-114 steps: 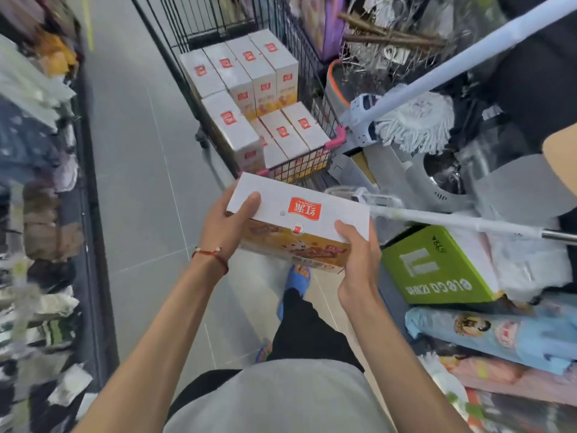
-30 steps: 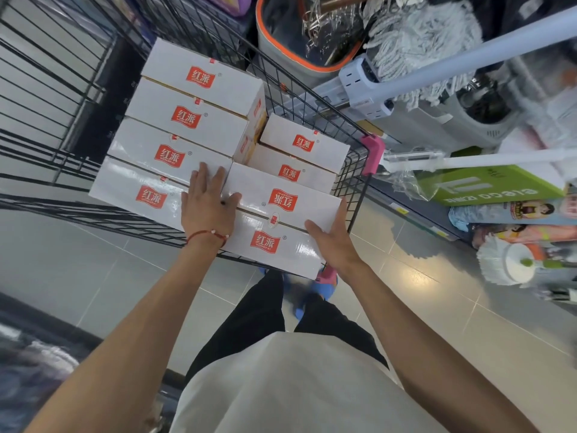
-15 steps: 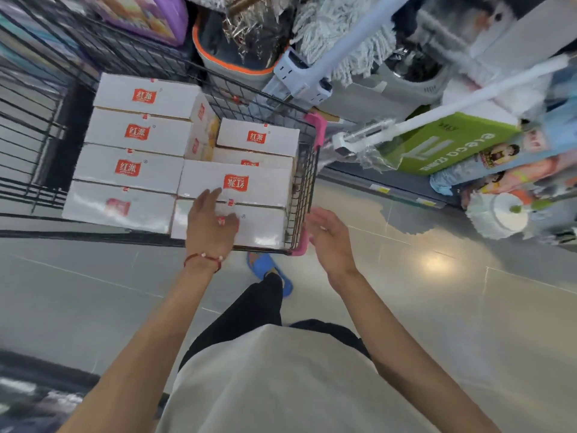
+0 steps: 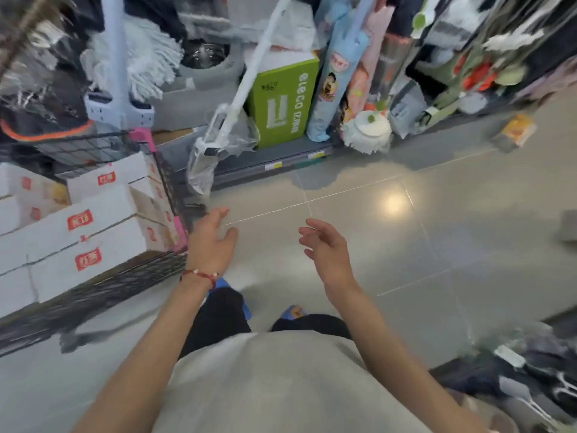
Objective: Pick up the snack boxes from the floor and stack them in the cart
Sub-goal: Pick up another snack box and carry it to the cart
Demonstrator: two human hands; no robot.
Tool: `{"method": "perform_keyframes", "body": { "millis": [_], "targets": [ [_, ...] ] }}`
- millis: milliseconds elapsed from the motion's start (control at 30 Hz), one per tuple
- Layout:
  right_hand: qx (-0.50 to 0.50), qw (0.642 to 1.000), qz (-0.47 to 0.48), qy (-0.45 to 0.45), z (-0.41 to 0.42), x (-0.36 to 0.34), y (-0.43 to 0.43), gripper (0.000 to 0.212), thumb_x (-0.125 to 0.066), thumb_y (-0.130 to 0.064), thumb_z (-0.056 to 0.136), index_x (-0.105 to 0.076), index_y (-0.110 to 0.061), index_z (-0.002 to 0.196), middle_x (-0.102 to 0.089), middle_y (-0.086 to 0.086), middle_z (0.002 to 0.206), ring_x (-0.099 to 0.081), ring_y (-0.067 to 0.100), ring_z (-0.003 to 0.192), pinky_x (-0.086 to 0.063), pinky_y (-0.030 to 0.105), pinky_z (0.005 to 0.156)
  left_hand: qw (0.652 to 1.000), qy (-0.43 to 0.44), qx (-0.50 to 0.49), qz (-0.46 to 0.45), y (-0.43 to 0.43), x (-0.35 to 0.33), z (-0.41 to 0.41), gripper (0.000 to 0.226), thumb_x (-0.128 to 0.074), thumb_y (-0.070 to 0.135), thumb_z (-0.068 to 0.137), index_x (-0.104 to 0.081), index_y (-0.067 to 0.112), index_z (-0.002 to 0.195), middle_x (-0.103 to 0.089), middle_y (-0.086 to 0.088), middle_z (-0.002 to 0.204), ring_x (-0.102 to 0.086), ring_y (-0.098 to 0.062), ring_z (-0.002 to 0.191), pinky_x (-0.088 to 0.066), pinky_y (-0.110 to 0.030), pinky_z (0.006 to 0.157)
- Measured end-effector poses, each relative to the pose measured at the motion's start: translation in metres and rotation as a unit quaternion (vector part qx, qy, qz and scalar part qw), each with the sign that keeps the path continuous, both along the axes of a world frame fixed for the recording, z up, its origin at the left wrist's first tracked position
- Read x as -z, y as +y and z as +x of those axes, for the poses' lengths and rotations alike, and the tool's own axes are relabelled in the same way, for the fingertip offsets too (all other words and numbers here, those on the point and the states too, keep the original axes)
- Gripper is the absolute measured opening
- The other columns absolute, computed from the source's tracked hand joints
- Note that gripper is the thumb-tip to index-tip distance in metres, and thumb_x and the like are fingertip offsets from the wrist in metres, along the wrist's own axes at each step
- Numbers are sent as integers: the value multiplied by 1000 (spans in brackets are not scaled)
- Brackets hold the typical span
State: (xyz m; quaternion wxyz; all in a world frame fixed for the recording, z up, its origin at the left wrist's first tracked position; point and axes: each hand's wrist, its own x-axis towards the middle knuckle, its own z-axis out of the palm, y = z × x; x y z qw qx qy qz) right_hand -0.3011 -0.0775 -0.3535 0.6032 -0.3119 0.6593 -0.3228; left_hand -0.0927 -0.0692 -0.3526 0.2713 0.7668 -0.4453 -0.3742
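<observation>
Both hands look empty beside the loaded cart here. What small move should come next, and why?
Probably step toward the snack box lying on the floor at the upper right, by the shelf. The left hand and right hand are open and hold nothing, the cart holds stacked boxes, and that one looks like a box yet to collect, though it is blurred.

Glossy tiled floor (image 4: 359, 245); black wire-metal cart (image 4: 93, 289) at nine o'clock holds matt white cardboard snack boxes (image 4: 93, 242).

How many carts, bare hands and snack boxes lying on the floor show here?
Cart: 1
Hands: 2, left hand and right hand, both open and empty
Snack box on the floor: 1
Total: 4
</observation>
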Motion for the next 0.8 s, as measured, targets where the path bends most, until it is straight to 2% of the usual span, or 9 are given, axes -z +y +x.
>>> {"method": "perform_keyframes", "body": {
  "millis": [100,200,300,433,567,667,733,800],
  "targets": [
    [79,997,-10,-2,-53,-9,8,31,-55,0,98,-68,-23,114,-73,2,112,-66,23,111,-50,36,99,997,20,74,-7,-18,-5,-52,42,-61,7,94,-57,13,135,-57,5,130,-55,-12,115,-37,-18,97],
    [157,988,-14,-7,-96,-17,16,28,-55,-4,100,-67,-19,121,-73,4,118,-66,21,110,-51,34,99,988,58,142,-6,-36,-8,-99,40,-61,4,93,-59,15,132,-61,4,125,-62,-11,105,-41,-11,88],
    [219,976,-16,-9,-124,-18,23,27,-55,-7,102,-66,-18,124,-73,2,118,-68,21,110,-52,34,99,977,71,202,8,-55,-8,-139,38,-59,4,94,-60,18,130,-64,6,119,-58,5,91,-38,3,74],
    [302,953,-14,-19,-151,-14,22,26,-54,-6,102,-66,-17,122,-73,2,114,-68,18,101,-53,30,92,957,88,277,21,-88,-8,-185,36,-59,4,94,-61,17,127,-67,3,114,-59,4,85,-46,-7,80],
    [373,928,-11,-10,-181,-11,5,25,-55,-6,101,-67,-19,119,-74,1,112,-69,17,99,-54,27,87,936,100,336,27,-129,-8,-232,32,-60,6,95,-62,17,125,-68,1,113,-59,5,86,-37,4,71],
    [415,910,-10,3,-203,-13,-14,25,-58,-8,101,-68,-18,121,-75,2,114,-70,18,102,-54,27,88,922,124,365,39,-164,-5,-263,30,-61,11,96,-63,16,125,-69,-1,115,-60,4,87,-40,1,74],
    [440,898,-12,10,-216,-19,-26,25,-58,-9,101,-68,-18,123,-75,3,115,-71,18,104,-55,28,90,911,139,385,49,-186,-8,-283,30,-62,12,96,-64,16,125,-70,-2,115,-62,0,89,-47,-10,83],
    [466,885,-12,13,-228,-25,-37,25,-57,-9,101,-68,-20,120,-75,3,115,-70,17,102,-55,29,92,901,155,400,65,-207,-11,-301,28,-63,12,95,-65,18,123,-71,-1,114,-64,-7,97,-51,-28,94]
  ]
}}
